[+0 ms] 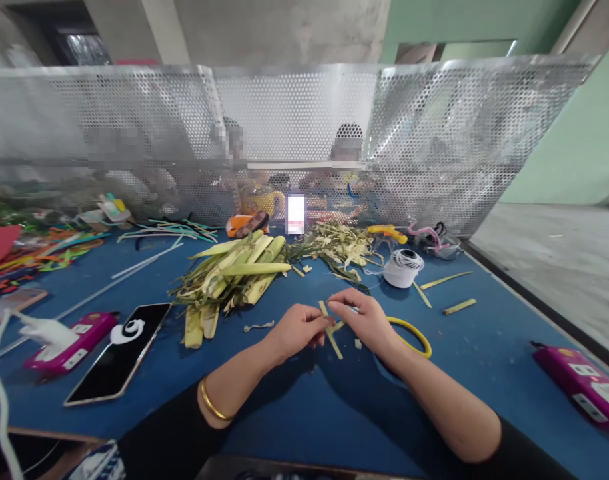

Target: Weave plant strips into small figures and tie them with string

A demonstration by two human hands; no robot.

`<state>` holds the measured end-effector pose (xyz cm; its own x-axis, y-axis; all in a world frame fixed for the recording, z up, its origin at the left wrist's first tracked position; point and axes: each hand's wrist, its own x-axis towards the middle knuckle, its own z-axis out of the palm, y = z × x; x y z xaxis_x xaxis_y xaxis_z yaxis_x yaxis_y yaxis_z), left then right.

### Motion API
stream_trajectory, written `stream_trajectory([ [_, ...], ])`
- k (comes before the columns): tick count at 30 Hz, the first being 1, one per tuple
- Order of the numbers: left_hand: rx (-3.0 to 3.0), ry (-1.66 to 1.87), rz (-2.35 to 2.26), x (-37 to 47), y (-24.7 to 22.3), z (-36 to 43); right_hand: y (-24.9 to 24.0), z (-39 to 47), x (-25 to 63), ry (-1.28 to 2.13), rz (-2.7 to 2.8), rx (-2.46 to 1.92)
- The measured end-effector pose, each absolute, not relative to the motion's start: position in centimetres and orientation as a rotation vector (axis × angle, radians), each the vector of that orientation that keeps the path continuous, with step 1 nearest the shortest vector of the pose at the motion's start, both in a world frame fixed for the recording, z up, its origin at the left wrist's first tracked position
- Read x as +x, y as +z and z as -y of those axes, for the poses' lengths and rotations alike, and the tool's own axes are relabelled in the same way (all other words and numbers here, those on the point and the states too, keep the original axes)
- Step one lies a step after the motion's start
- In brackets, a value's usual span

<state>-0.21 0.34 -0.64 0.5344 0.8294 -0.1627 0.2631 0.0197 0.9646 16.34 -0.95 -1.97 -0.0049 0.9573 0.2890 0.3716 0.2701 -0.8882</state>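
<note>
My left hand point(298, 328) is closed, pinching a narrow pale-green husk strip point(336, 347) between thumb and fingers above the blue table. The strip slants across, with its ends showing above and below the fingertips. Beside it my right hand point(363, 321) is closed too, its fingertips at a second short strip that crosses the first; its far part is hidden by the fingers. A yellow cord ring point(425, 343) lies partly behind my right wrist. To the left of my hands a pile of green corn husks point(244, 270) rests on the table, with a small twisted scrap point(258, 327) in front.
A white thread spool point(403, 270), shredded husks point(342, 243) and yellow-handled scissors point(387, 233) lie behind my hands. At left are a phone point(119, 360) and a magenta device point(69, 343); another magenta device point(582, 383) is at right. A perforated metal screen point(294, 100) borders the back.
</note>
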Motion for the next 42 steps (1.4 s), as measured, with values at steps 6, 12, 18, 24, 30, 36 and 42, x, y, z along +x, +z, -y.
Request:
stream_trajectory([
  [6,1.621,0.506,-0.996,-0.1,-0.7,-0.2,-2.0,1.8,15.4,0.583,1.639,-1.224],
  [12,1.208,0.790,-1.040,-0.4,0.1,-0.8,-1.0,1.5,16.9,0.349,1.539,-1.353],
  [18,1.128,0.852,-1.047,-0.6,0.0,-1.1,-1.2,1.8,16.3,0.499,1.840,-1.363],
  [24,1.150,0.937,-1.117,0.1,-1.3,-1.2,-1.8,2.4,15.3,0.334,2.056,-1.214],
  [30,1.085,0.883,-0.964,-0.5,-0.4,-1.2,-1.6,1.9,16.0,0.640,1.764,-1.341],
  [36,1.252,0.752,-0.959,-0.4,0.2,-0.6,-1.3,1.3,16.1,0.931,1.370,-1.321],
  [42,1.488,0.676,-1.028,-0.3,-0.2,-0.4,-1.7,1.4,16.1,0.826,1.395,-1.394],
])
